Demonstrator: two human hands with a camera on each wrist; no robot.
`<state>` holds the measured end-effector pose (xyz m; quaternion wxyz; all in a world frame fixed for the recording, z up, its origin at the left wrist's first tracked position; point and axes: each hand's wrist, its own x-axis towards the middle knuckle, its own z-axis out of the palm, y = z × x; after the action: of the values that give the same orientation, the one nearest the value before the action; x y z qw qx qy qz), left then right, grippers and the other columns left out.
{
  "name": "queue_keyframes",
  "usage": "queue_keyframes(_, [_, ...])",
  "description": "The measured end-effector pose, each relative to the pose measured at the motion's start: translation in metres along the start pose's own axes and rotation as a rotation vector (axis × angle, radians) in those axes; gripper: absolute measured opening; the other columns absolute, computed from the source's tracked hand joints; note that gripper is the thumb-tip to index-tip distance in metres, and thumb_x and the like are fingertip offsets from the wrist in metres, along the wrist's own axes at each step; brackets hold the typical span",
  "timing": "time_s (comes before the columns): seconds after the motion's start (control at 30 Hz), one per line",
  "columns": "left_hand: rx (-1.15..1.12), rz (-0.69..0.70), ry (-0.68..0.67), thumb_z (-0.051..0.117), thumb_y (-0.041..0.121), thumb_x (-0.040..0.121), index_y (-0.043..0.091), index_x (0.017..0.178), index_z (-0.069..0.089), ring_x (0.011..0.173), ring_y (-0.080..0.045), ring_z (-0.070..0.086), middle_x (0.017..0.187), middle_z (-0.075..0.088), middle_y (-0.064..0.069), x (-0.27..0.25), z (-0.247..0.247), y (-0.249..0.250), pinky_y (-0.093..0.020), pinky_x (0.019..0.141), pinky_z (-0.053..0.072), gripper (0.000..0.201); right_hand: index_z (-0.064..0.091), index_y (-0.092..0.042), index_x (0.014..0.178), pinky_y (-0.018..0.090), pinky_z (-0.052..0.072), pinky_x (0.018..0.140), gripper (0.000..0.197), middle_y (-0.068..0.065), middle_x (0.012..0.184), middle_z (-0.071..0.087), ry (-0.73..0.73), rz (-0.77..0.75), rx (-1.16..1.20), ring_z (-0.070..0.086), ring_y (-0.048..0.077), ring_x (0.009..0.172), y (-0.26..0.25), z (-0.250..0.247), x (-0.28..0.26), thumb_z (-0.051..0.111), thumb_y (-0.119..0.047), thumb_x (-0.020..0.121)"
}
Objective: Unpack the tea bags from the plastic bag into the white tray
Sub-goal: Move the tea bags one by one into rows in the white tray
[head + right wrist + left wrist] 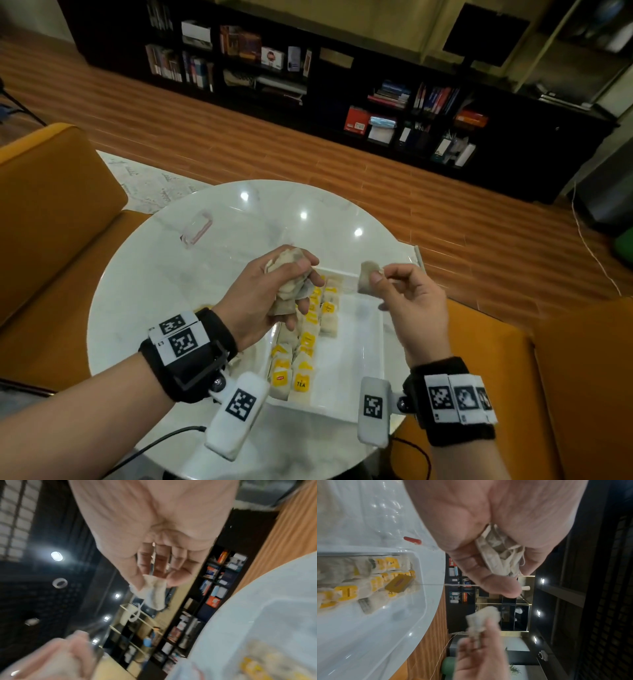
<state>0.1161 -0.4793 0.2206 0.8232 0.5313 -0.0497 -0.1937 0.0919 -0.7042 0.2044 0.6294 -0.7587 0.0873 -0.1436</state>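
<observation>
My left hand (301, 284) grips a crumpled bunch of tea bags (286, 263) above the tray's far left corner; in the left wrist view the bunch (501, 553) sits in my palm and one yellow tag (399, 583) dangles from it on a string. My right hand (382, 274) pinches a single tea bag (366, 281) between thumb and forefinger, level with the left hand; the same tea bag (154, 595) hangs from my fingertips with its string looped below. The white tray (356, 349) holds rows of tea bags (308, 342) with yellow tags along its left side. The clear plastic bag (197, 228) lies flat on the table's far left.
The tray sits on a round white marble table (171, 291) near its right edge. Orange seats (51, 222) flank the table on both sides. A black cable (161, 442) runs along the near edge. Dark bookshelves (394, 102) stand far behind.
</observation>
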Motion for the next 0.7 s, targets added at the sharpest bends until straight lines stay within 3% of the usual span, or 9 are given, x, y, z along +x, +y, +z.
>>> queue_keyframes(0.17, [0.026,0.05,0.001,0.063,0.023,0.092,0.015,0.098,0.068,0.054,-0.026,0.055,0.09,0.068,-0.015,-0.002,0.0,0.01,-0.026,0.04,0.043,0.011,0.066,-0.017,0.088,0.033,0.058,0.061,0.01,0.007,0.088,0.076,-0.143,0.337,-0.323,0.073,0.027,0.083,0.095,0.005,0.025,0.076,-0.019,0.089])
queue_keyframes(0.33, [0.012,0.076,0.003,0.062,0.02,0.093,0.014,0.097,0.068,0.052,-0.024,0.055,0.089,0.067,-0.015,-0.005,-0.002,0.019,-0.024,0.039,0.043,0.009,0.067,-0.013,0.089,0.031,0.057,0.064,0.008,0.011,0.087,0.077,-0.311,0.587,-0.391,0.074,0.026,0.079,0.147,0.022,0.031,0.071,-0.007,0.09])
queue_keyframes(0.5, [-0.002,0.087,-0.016,0.061,0.022,0.091,0.017,0.095,0.07,0.052,-0.024,0.055,0.09,0.067,-0.014,-0.003,-0.003,0.027,-0.024,0.039,0.043,0.011,0.068,-0.016,0.084,0.032,0.058,0.068,0.017,0.018,0.093,0.076,-0.399,0.662,-0.496,0.069,0.022,0.071,0.156,0.037,0.043,0.066,0.0,0.089])
queue_keyframes(0.7, [-0.003,0.088,-0.022,0.06,0.023,0.091,0.017,0.095,0.07,0.052,-0.024,0.055,0.091,0.067,-0.015,-0.001,-0.001,0.03,-0.024,0.04,0.044,0.012,0.069,-0.015,0.085,0.044,0.062,0.071,0.012,0.01,0.069,0.071,-0.386,0.67,-0.583,0.065,0.025,0.058,0.163,0.045,0.046,0.069,-0.003,0.087])
